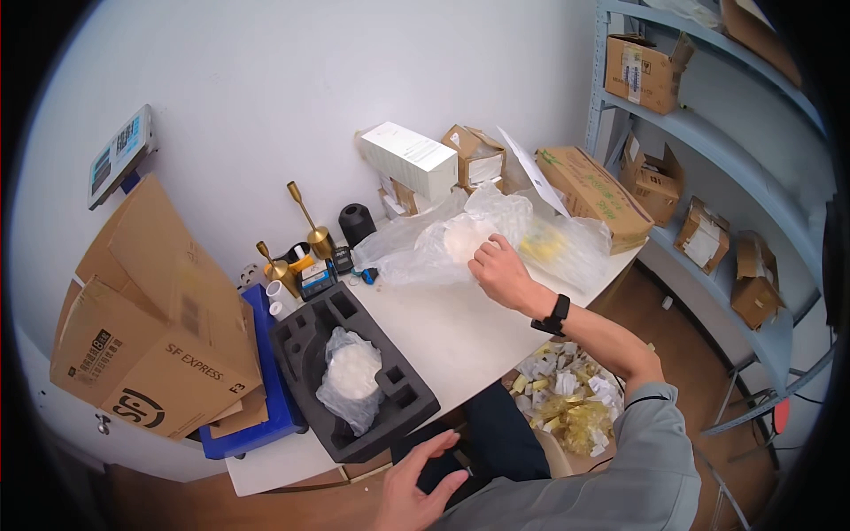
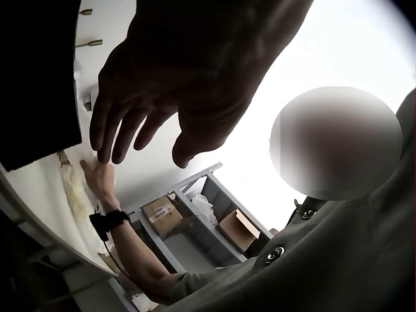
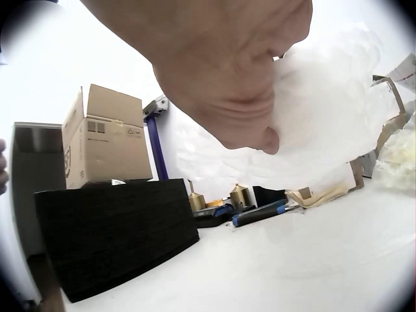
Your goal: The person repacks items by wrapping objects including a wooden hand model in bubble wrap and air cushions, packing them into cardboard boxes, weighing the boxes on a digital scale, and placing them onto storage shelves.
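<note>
Near the back of the white table, my right hand (image 1: 503, 273) pinches clear bubble wrap (image 1: 407, 252) around a pale round item (image 1: 467, 237). The right wrist view has the curled hand (image 3: 227, 78) against the bulky white wrap (image 3: 325, 110), its fingertips partly hidden. My left hand (image 1: 416, 487) is held off the table's front edge with fingers spread and nothing in them; the left wrist view also has this hand (image 2: 175, 84) empty. Beyond it lies a black foam tray (image 1: 412, 398), in which a plastic-wrapped round white item (image 1: 354, 370) sits.
At the left, a large cardboard box (image 1: 168, 354) stands on a blue platform (image 1: 257, 434). Brass candlesticks (image 1: 320, 241) and a black cylinder (image 1: 357, 225) are behind the tray. Boxes (image 1: 589, 190) line the table's back, shelves (image 1: 708, 142) stand right, and packing scraps (image 1: 567, 389) lie below.
</note>
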A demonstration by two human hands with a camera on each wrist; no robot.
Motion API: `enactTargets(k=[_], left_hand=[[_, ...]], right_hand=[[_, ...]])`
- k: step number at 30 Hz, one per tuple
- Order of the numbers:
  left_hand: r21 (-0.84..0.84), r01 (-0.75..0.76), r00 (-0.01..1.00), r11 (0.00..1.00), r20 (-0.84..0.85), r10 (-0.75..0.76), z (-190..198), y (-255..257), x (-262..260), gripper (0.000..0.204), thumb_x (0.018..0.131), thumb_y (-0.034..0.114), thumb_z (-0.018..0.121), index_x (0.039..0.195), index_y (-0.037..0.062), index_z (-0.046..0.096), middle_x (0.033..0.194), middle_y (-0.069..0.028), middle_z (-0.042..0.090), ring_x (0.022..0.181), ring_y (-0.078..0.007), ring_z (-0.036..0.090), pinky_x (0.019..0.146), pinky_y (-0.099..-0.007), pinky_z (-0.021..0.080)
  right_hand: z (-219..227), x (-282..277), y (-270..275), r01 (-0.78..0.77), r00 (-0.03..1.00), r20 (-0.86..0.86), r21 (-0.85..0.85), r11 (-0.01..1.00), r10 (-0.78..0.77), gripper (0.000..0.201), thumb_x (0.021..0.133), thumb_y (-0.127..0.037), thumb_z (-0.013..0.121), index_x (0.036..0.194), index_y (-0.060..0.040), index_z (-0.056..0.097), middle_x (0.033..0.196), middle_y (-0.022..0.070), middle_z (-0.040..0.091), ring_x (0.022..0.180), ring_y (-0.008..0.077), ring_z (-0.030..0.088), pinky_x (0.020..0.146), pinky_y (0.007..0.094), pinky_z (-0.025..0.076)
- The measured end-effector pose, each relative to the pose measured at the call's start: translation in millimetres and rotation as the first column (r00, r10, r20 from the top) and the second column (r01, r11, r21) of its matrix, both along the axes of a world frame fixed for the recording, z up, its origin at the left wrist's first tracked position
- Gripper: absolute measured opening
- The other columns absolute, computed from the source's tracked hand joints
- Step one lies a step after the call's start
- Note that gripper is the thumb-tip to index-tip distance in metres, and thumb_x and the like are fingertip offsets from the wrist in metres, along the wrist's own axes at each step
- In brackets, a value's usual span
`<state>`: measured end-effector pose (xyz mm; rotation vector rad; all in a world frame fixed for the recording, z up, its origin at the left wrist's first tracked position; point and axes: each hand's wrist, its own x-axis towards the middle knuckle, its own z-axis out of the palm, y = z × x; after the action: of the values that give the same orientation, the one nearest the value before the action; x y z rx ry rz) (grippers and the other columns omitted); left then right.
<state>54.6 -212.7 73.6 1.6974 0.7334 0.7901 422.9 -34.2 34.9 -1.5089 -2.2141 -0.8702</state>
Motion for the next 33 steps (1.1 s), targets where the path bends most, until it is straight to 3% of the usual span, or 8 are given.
enactTargets(k=[3, 7, 12, 19, 21, 25, 30, 33], left_hand=[[-0.419, 0.362, 0.916, 0.833, 0.326, -0.235, -29.8, 19.0, 41.2, 0.078, 0.096, 0.017, 0.072, 0.158, -0.0006, 0.027, 0.159, -0.0209, 0.039, 0.145, -0.0306, 0.043, 0.116, -0.0442, 0.038], [-0.516, 0.444, 0.745, 0.732, 0.667, 0.019, -67.3, 37.8, 116.6, 0.078, 0.096, 0.025, 0.073, 0.156, 0.0038, 0.028, 0.155, -0.0161, 0.038, 0.141, -0.0313, 0.045, 0.120, -0.0427, 0.033], [-0.673, 0.361, 0.739, 0.645, 0.629, 0.243, -108.6, 35.0, 147.8, 0.046, 0.105, 0.034, 0.060, 0.140, 0.0047, 0.052, 0.135, -0.0070, 0.058, 0.132, -0.0180, 0.051, 0.113, -0.0398, 0.038], [-0.742, 0.341, 0.695, 0.577, 0.613, 0.376, -117.1, 35.3, 141.5, 0.057, 0.107, 0.037, 0.056, 0.151, 0.0044, 0.041, 0.149, -0.0099, 0.051, 0.139, -0.0240, 0.048, 0.114, -0.0434, 0.040], [-0.758, 0.335, 0.711, 0.560, 0.593, 0.378, -116.4, 35.7, 140.0, 0.067, 0.105, 0.043, 0.056, 0.155, 0.0038, 0.035, 0.156, -0.0110, 0.045, 0.145, -0.0256, 0.042, 0.118, -0.0455, 0.036], [-0.740, 0.340, 0.710, 0.580, 0.607, 0.358, -115.1, 36.6, 143.8, 0.071, 0.104, 0.050, 0.055, 0.156, 0.0057, 0.034, 0.157, -0.0097, 0.044, 0.145, -0.0263, 0.041, 0.119, -0.0455, 0.034], [-0.779, 0.315, 0.655, 0.542, 0.592, 0.470, -113.2, 41.4, 148.5, 0.069, 0.103, 0.046, 0.059, 0.155, 0.0062, 0.037, 0.156, -0.0095, 0.045, 0.143, -0.0259, 0.043, 0.119, -0.0449, 0.035], [-0.820, 0.290, 0.626, 0.494, 0.553, 0.551, -112.5, 44.6, 152.4, 0.065, 0.104, 0.039, 0.060, 0.154, 0.0053, 0.038, 0.155, -0.0093, 0.046, 0.142, -0.0259, 0.044, 0.119, -0.0453, 0.035]], right_hand=[[30.3, -33.7, -66.0, -0.028, 1.000, -0.010, -0.003, 1.000, 0.028, 0.006, 0.075, -0.007, 0.063, 0.081, -0.0046, 0.061, 0.081, 0.0095, 0.058, 0.089, 0.0264, 0.060, 0.104, 0.0481, 0.042], [34.6, -78.4, -145.1, -0.011, 0.994, -0.112, -0.029, 1.000, 0.007, 0.013, 0.073, -0.010, 0.063, 0.084, -0.0034, 0.061, 0.082, 0.0092, 0.057, 0.090, 0.0268, 0.059, 0.104, 0.0506, 0.044], [-5.3, -101.9, -192.8, 0.015, 0.988, -0.152, -0.135, 0.991, -0.036, 0.043, 0.073, -0.017, 0.069, 0.111, 0.0041, 0.066, 0.100, 0.0124, 0.063, 0.104, 0.0300, 0.061, 0.110, 0.0555, 0.040], [32.5, -92.1, -223.3, 0.035, 0.877, -0.473, -0.107, 0.994, -0.082, 0.072, 0.079, -0.031, 0.082, 0.138, 0.0019, 0.056, 0.132, 0.0198, 0.059, 0.126, 0.0358, 0.056, 0.116, 0.0560, 0.033], [35.7, -77.6, -216.0, 0.460, 0.700, -0.623, 0.020, 0.887, -0.349, 0.072, 0.080, -0.034, 0.084, 0.138, -0.0011, 0.056, 0.130, 0.0210, 0.061, 0.121, 0.0399, 0.059, 0.110, 0.0527, 0.040], [2.7, -49.7, -212.2, 0.321, 0.289, -0.776, -0.473, 0.820, -0.561, 0.057, 0.084, -0.022, 0.082, 0.131, -0.0003, 0.057, 0.118, 0.0163, 0.066, 0.109, 0.0323, 0.065, 0.097, 0.0413, 0.049], [-16.8, -60.3, -225.2, 0.167, -0.133, -0.972, 0.169, 0.971, 0.192, 0.022, 0.090, -0.001, 0.069, 0.107, -0.0018, 0.055, 0.099, 0.0011, 0.062, 0.092, 0.0088, 0.058, 0.083, 0.0246, 0.046], [-44.1, -37.2, -224.8, 0.221, -0.232, -0.972, -0.014, 0.975, 0.038, 0.020, 0.091, -0.001, 0.068, 0.105, -0.0035, 0.054, 0.102, 0.0004, 0.061, 0.092, 0.0107, 0.057, 0.085, 0.0266, 0.047]])
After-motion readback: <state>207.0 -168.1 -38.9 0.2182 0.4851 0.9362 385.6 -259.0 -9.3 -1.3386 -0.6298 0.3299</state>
